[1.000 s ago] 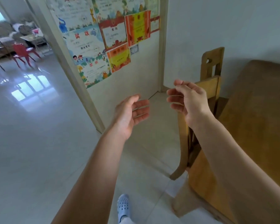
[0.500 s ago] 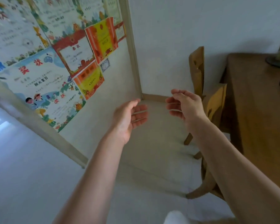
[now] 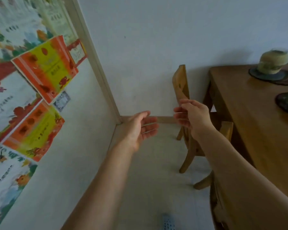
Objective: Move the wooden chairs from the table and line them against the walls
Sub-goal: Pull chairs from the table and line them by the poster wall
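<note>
While both arms reach toward the table (image 3: 249,103), the left hand (image 3: 138,128) hangs empty with fingers spread, well left of it. Nearer, the right hand (image 3: 192,116), loosely curled on nothing, hovers before the wooden chair (image 3: 180,83) tucked against the table's left edge. Judged from this, the reach is underway; next calls for gripping the backrest and drawing it clear.

Just one view here, a wide-angle head cam looking forward and down into a room corner. Both forearms reach out from the bottom edge, so it sits close behind the hands. Poster wall (image 3: 32,97) runs along the left, table (image 3: 256,122) on the right, floor (image 3: 156,163) below. Edges bend and blur a bit.
</note>
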A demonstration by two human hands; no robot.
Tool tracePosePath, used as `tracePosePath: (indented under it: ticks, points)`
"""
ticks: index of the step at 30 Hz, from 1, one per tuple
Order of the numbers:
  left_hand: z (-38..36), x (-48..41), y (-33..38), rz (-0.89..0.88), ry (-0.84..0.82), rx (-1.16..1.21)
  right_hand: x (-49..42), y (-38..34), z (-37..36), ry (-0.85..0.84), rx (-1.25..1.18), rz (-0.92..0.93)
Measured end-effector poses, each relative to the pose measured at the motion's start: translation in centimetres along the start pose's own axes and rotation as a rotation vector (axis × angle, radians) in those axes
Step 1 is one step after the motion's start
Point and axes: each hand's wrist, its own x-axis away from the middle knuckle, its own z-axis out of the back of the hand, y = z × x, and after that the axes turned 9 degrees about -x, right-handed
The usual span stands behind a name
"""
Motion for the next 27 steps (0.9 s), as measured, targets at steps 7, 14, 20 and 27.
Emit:
tracePosePath:
  ticks: [7,14,20,27]
  points:
    - [-3.4,-12.5,3.1,0.102,-0.105,-0.069,-11.7,-0.2,-1.4,0.158,0.228,0.089]
    - [-7.4,-24.6,3.4,0.241,-0.140,-0.139,-19.2,1.1,-0.5,0.068,0.838,-0.030]
    - [-10.3,-32.3,3.2,0.362,-0.233,-0.287,-24.2,2.7,-1.2,0.063,1.215,-0.164]
    - [-12.1,-37.3,2.9,0.450,-0.348,-0.377,-27.0,3.9,-0.7,0.020,1.159,-0.296]
